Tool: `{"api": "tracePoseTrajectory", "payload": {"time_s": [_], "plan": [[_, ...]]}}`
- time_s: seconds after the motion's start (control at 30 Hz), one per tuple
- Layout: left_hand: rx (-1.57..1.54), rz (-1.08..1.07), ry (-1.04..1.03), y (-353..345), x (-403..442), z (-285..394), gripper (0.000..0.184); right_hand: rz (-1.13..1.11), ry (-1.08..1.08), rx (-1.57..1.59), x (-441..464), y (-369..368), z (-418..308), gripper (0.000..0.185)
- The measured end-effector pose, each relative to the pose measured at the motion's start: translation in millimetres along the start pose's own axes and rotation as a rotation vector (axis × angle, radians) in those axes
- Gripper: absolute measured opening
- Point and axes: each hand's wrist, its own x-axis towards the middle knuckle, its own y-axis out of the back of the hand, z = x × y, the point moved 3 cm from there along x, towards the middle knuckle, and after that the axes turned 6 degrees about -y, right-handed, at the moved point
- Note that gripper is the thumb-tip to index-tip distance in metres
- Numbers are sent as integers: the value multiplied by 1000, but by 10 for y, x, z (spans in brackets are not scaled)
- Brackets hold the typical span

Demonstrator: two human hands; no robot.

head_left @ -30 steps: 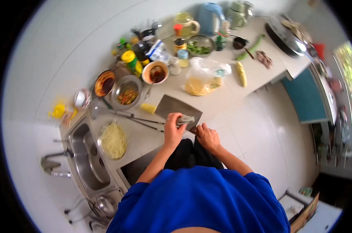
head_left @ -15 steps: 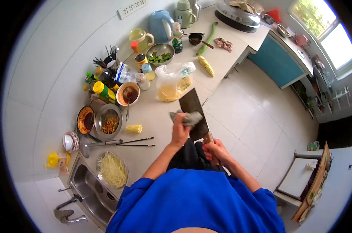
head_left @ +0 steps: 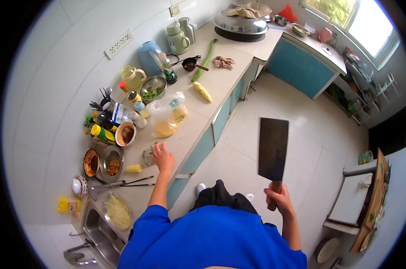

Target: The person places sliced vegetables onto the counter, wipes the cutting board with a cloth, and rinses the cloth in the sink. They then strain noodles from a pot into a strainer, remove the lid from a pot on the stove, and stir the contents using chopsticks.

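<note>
My right hand [head_left: 279, 197] is wrapped round the wooden handle of a cleaver [head_left: 273, 148], whose broad dark blade points up over the floor. My left hand [head_left: 163, 159] is at the counter's front part, fingers stretched beside a crumpled grey cloth [head_left: 148, 156] that lies on the counter. The fingertips seem to touch the cloth's edge. Close by are a short piece of corn [head_left: 134, 168], a pair of chopsticks [head_left: 140, 181] and a plastic bag [head_left: 165, 125] with yellow contents.
Along the wall stand sauce bottles, a bowl with a spoon [head_left: 125, 133], a steel bowl of greens [head_left: 153, 88] and a blue kettle [head_left: 150, 58]. A plate of pale shreds [head_left: 118, 213] sits by the sink [head_left: 93, 226]. A corn cob [head_left: 202, 92] and long green gourd [head_left: 206, 60] lie farther along.
The cloth has gone from the cleaver blade to the counter with my left hand. My right hand has carried the cleaver right, away from my body. The view has turned right.
</note>
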Motion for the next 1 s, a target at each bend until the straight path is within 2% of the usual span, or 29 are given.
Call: {"api": "tracePoseTrajectory", "payload": {"time_s": [0.07, 0.2, 0.27, 0.53, 0.63, 0.73, 0.8, 0.87, 0.97, 1.0], "plan": [[-171, -156, -2, -154, -144, 454, 47, 269, 0, -113, -87, 498, 26, 19], [-193, -222, -66, -169, -130, 1455, 45, 520, 36, -333, -190, 1420, 420, 18], [-234, -149, -241, -72, -26, 1878, 44, 569, -29, -353, -236, 1771, 657, 18], [-221, -16, -290, -47, 1159, 2866, 43, 668, -491, -57, -24, 2721, 1968, 17], [-205, 73, -331, -279, 1886, 3147, 43, 684, -673, -111, -2, 2727, 1938, 17], [-256, 145, -383, -619, 2797, 3208, 42, 669, -756, -246, 271, 2717, 1758, 17], [-238, 65, -296, -883, 3444, 3178, 38, 677, -792, -322, 599, 2697, 1588, 17], [-238, 168, -211, -1229, 3984, 3057, 35, 689, -817, -392, 907, 2682, 1352, 17], [-162, -28, -74, -1283, 4360, 2953, 31, 699, -849, -456, 1289, 2669, 917, 16], [-208, -65, 28, -1314, 4463, 2937, 29, 705, -858, -468, 1400, 2680, 784, 16]]}}
